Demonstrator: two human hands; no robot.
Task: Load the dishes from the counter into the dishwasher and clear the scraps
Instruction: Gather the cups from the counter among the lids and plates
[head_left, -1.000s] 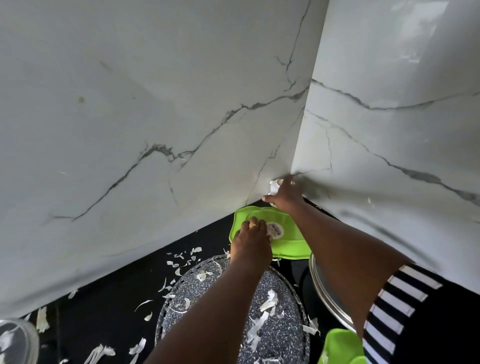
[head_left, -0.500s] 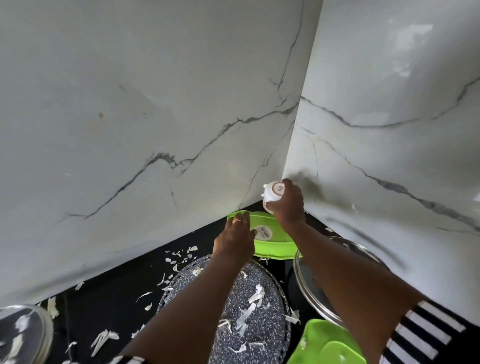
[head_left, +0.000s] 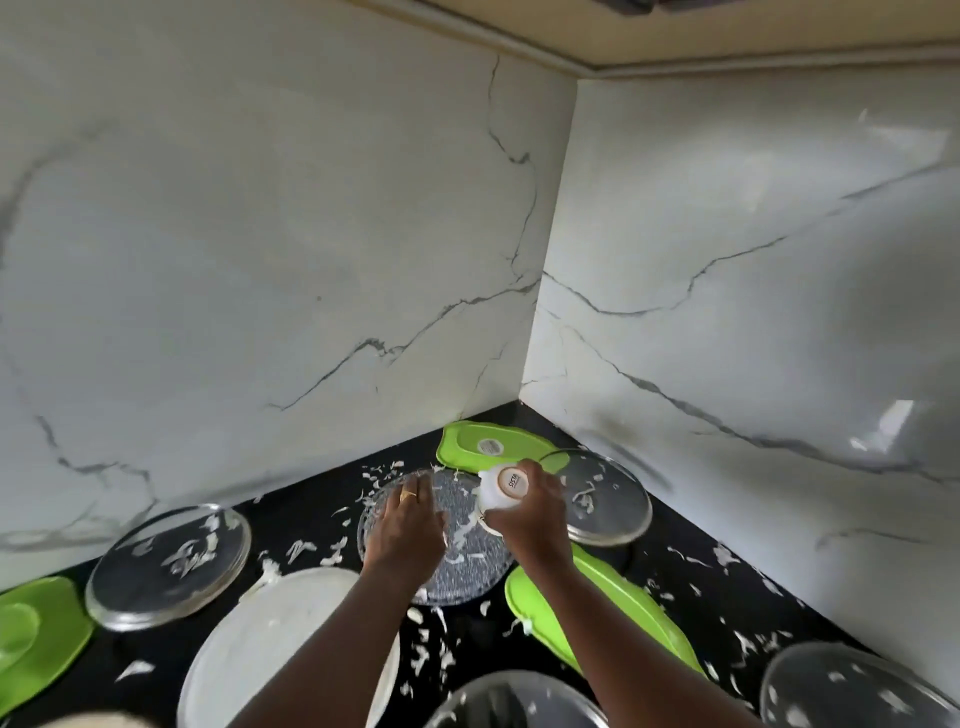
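Right hand (head_left: 530, 514) wraps cup (head_left: 506, 486), tipped over plate (head_left: 470, 574), likely dumping scraps; left hand (head_left: 410, 525), cup's 9 o'clock, flat, empty.

Both bare forearms reach from the near edge of the table (head_left: 296, 499) toward its far corner, hands close side by side. The left hand (head_left: 410, 525) is palm down, fingers (head_left: 423, 486) stretched forward, a ring (head_left: 409, 494) on one. The right hand (head_left: 532, 514) curls round a small white cup (head_left: 506, 486), base up.
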